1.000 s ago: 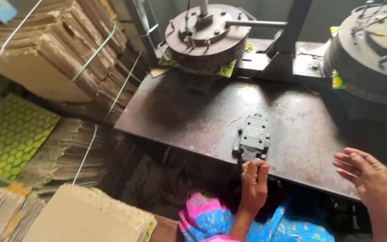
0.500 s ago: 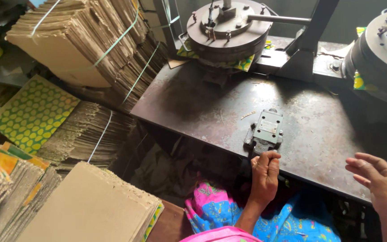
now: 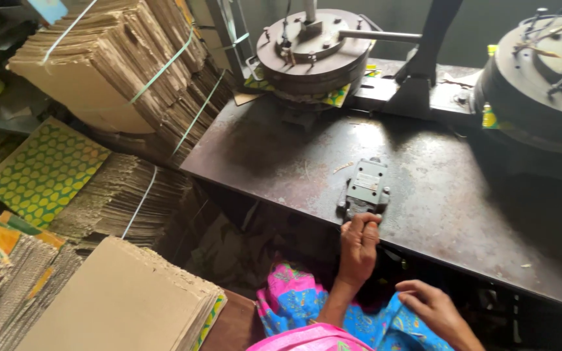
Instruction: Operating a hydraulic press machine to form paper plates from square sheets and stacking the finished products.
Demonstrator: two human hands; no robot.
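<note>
A small grey switch box (image 3: 367, 184) sits on the dark metal table (image 3: 463, 214) near its front edge. My left hand (image 3: 359, 247) reaches up from below, its fingers curled over the box's near end. My right hand (image 3: 432, 307) hangs lower, below the table edge and over my bright pink and blue clothing (image 3: 307, 312). Its fingers are loosely spread and it holds nothing.
A round metal press head (image 3: 313, 45) stands at the back of the table, with a second one (image 3: 541, 71) at the right. Strapped bundles of cardboard sheets (image 3: 112, 71) rise at the left. Yellow-green patterned sheets (image 3: 43, 170) and a brown sheet stack (image 3: 121, 302) lie lower left.
My right hand has dropped from beside the table edge down and left toward my lap. My left hand has stayed at the grey box. The view has shifted.
</note>
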